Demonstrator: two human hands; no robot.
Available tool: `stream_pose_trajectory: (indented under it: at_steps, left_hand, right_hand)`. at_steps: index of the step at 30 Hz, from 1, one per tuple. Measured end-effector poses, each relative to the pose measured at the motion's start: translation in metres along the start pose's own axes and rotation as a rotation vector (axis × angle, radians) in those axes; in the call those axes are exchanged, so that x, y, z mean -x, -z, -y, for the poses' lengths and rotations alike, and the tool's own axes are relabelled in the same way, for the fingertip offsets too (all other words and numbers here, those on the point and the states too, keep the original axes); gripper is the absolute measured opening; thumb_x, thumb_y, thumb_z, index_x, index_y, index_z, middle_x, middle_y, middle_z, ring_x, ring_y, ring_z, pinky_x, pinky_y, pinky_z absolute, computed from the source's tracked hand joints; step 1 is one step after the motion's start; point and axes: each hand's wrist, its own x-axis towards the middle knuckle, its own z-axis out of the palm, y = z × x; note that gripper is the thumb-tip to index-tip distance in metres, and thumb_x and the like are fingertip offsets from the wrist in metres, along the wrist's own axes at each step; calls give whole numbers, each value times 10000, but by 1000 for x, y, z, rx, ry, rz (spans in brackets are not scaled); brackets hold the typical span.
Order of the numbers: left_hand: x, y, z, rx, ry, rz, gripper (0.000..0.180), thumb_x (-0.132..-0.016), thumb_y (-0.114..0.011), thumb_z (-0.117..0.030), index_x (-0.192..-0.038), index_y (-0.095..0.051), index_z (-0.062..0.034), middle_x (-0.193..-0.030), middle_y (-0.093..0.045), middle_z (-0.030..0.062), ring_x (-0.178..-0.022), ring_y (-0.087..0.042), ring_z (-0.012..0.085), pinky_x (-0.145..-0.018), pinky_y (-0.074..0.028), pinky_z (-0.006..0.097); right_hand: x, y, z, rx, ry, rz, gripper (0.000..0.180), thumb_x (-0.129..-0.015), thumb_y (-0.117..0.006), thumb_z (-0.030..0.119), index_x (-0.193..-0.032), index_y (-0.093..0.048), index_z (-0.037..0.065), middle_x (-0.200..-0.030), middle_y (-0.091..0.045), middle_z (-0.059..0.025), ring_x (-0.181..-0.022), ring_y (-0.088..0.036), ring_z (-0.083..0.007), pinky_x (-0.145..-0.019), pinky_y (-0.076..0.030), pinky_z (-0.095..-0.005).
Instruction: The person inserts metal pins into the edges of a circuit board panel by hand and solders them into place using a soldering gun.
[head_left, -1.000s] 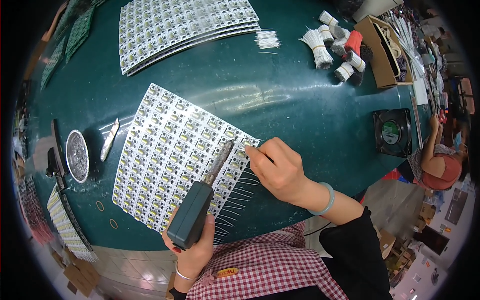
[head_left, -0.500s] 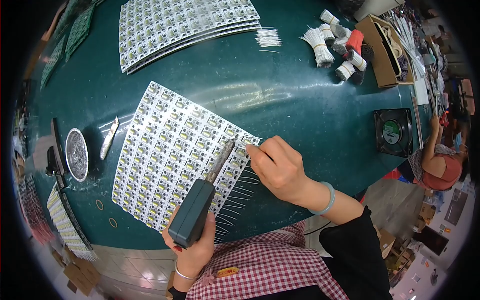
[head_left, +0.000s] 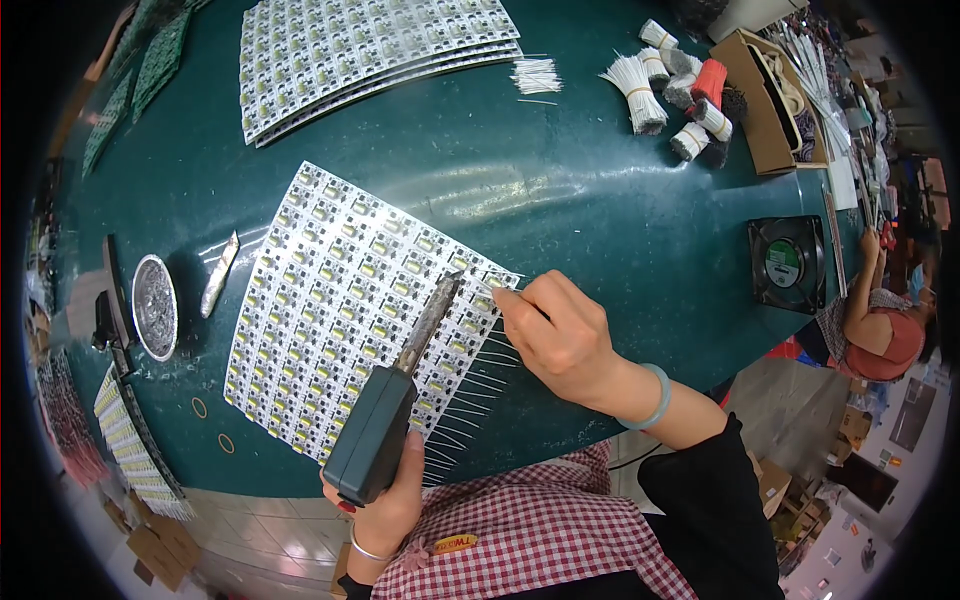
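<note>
Left hand point(head_left: 385, 505) is wrapped tight around the dark green handle of a soldering iron point(head_left: 385, 425), its tip angled up onto the right edge of the white LED circuit panel point(head_left: 340, 310) lying flat on the green table point(head_left: 600, 200). Right hand point(head_left: 560, 335) pinches a thin white wire point(head_left: 490, 285) right at that tip. A row of soldered wire leads point(head_left: 465, 400) fans off the panel's edge. Farther left, a round solder tin point(head_left: 153, 305); at the back, stacked panels point(head_left: 370, 45) and white wire bundles point(head_left: 640, 90).

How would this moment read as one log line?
left hand: grips green soldering iron | right hand: pinches thin wire | white LED panel
</note>
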Motion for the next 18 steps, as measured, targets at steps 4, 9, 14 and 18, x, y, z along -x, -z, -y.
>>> stream_pose_trajectory:
  at_steps: [4,9,14,18]
  left_hand:
    - [-6,-3,-4,-36,-25,-48,255,-772,-806,-97,-988,-708,-3,-894,-712,86,-729,-662,209,-696,-520,318]
    - [-8,-2,-5,-96,-127,-83,177,-789,-787,-168,-904,-739,-42,-790,-715,89,-614,-660,257,-603,-504,337]
    - [-5,0,-10,-32,-1,-43,170,-799,-798,-185,-897,-742,-58,-768,-707,63,-597,-645,223,-593,-485,316]
    - [-2,0,-1,-87,-68,-76,157,-803,-801,-184,-888,-741,-66,-745,-690,43,-578,-613,192,-578,-455,302]
  right_hand:
    - [-3,11,3,-35,-20,-33,302,-695,-713,-52,-993,-661,-45,-753,-520,-74,-635,-540,-204,-482,-423,-297]
    - [-6,5,-4,-84,35,-88,287,-686,-745,-76,-964,-687,-33,-761,-582,-81,-625,-565,-222,-497,-426,-321]
    - [-5,-4,-8,-60,44,-22,259,-710,-687,44,-967,-663,21,-758,-537,-36,-670,-543,-190,-543,-394,-313]
    - [-4,-5,-7,-41,38,-4,255,-713,-685,49,-965,-653,27,-764,-535,-34,-668,-535,-189,-547,-393,-312]
